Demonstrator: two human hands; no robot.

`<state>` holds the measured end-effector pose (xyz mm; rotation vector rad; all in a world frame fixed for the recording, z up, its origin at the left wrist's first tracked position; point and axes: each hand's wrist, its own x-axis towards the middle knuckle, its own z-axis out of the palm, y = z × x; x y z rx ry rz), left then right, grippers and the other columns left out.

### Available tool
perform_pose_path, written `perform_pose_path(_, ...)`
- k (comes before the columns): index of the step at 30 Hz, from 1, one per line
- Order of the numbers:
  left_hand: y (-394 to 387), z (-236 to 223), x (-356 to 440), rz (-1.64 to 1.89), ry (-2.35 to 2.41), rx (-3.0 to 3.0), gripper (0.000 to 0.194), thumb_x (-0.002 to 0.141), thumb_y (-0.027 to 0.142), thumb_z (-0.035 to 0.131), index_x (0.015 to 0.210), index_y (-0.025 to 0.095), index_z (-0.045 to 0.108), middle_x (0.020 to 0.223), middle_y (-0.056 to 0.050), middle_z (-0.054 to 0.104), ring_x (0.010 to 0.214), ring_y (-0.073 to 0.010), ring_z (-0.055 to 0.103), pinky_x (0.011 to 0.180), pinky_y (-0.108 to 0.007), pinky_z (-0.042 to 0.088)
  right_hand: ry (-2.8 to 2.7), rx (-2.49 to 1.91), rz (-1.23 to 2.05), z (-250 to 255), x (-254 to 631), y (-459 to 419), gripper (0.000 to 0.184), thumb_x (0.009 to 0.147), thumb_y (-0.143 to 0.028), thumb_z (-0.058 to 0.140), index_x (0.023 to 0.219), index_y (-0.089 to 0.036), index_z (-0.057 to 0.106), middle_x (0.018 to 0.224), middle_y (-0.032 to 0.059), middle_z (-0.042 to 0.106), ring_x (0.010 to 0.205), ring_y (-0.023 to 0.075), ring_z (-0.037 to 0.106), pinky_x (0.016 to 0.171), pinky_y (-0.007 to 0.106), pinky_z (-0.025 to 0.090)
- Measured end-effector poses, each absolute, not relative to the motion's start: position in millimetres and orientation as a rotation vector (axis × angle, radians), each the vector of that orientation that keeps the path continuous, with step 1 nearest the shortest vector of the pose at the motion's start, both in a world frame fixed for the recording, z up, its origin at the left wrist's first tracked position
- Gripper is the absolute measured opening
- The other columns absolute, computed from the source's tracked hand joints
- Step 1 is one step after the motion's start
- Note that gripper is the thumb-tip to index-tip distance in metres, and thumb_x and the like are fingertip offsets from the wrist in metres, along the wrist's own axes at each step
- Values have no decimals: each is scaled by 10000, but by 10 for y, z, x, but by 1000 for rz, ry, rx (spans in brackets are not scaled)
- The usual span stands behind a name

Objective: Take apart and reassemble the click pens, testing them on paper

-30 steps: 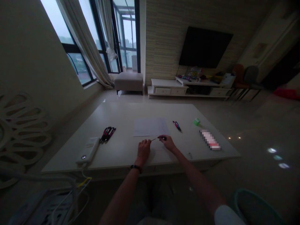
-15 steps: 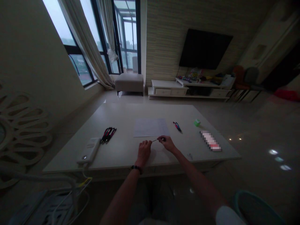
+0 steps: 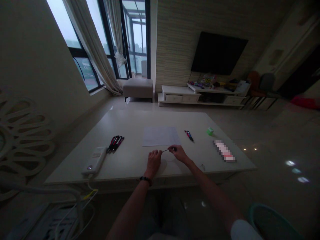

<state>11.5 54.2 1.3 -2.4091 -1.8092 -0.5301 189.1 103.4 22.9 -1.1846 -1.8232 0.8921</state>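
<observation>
Showing almost no change from the earlier frame, the right hand (image 3: 178, 154) had barely shifted and was pinching a thin dark pen-like rod (image 3: 168, 150) between fingertips, its thicker dark end at the fingers and its fine tip pointing left. The left hand (image 3: 153, 163), with a black wristband (image 3: 145, 179), sat curled on the table just beside that tip; whether it touched or held the rod could not be told. The rod hung just below a white paper sheet (image 3: 161, 136). Around it lay a bundle of black-and-red pens (image 3: 115, 144), a red-and-blue pen pair (image 3: 189, 135), a small green cube (image 3: 210, 131), a pixelated pink-white object (image 3: 224, 150) and a white oblong device with cable (image 3: 94, 160). All rested on a large white table (image 3: 135, 163) over glossy floor tiles (image 3: 270, 146), facing a white TV cabinet (image 3: 180, 98), a black wall-mounted TV (image 3: 217, 53) and a beige ottoman (image 3: 138, 88).
</observation>
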Motion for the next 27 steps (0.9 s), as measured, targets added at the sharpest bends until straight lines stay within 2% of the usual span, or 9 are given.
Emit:
perform_pose_path(9, 537, 3, 115, -538, -1711, -2484, 211, 859, 144, 384, 1001, 227, 517, 903, -51, 518, 853, -185, 468, 752, -327, 328, -1979, -1114, 901, 250, 1811, 1028, 176, 729, -301, 599, 806, -190, 712, 771, 53, 699, 703, 171, 620, 673, 288, 468)
perform_pose_path(14, 529, 14, 122, -545, -1732, -2477, 204, 870, 158, 370, 1008, 214, 510, 912, -51, 519, 860, -185, 466, 764, -328, 329, -1995, -1101, 884, 255, 1728, 990, 255, 704, -356, 629, 881, -184, 696, 785, 47, 691, 679, 158, 604, 648, 267, 455)
perform_pose_path(17, 534, 6, 121, -536, -1737, -2463, 203, 867, 138, 364, 986, 217, 508, 901, -47, 522, 851, -186, 464, 755, -324, 327, -1821, -1196, 864, 227, 1834, 995, 286, 757, -406, 532, 823, -172, 682, 753, 48, 675, 667, 149, 587, 631, 254, 441)
perform_pose_path(21, 544, -14, 123, -527, -1738, -2449, 207, 868, 128, 354, 973, 217, 510, 894, -47, 525, 842, -188, 463, 750, -324, 323, -1404, -1277, 1013, 157, 2037, 1013, 417, 795, -456, 361, 618, -161, 597, 553, 27, 587, 511, 121, 524, 496, 223, 392)
perform_pose_path(24, 547, -23, 128, -543, -1734, -2434, 210, 869, 129, 355, 979, 217, 509, 891, -47, 524, 838, -190, 461, 750, -328, 321, -1169, -1309, 1106, 117, 2061, 1001, 389, 736, -512, 428, 562, -175, 518, 444, -25, 463, 404, 92, 425, 401, 202, 314)
perform_pose_path(27, 547, -27, 130, -543, -1717, -2437, 209, 866, 129, 361, 984, 217, 509, 893, -48, 524, 837, -193, 460, 749, -331, 321, -996, -1248, 1189, 112, 1967, 983, 350, 672, -518, 515, 575, -184, 480, 415, -65, 390, 359, 69, 353, 371, 192, 268)
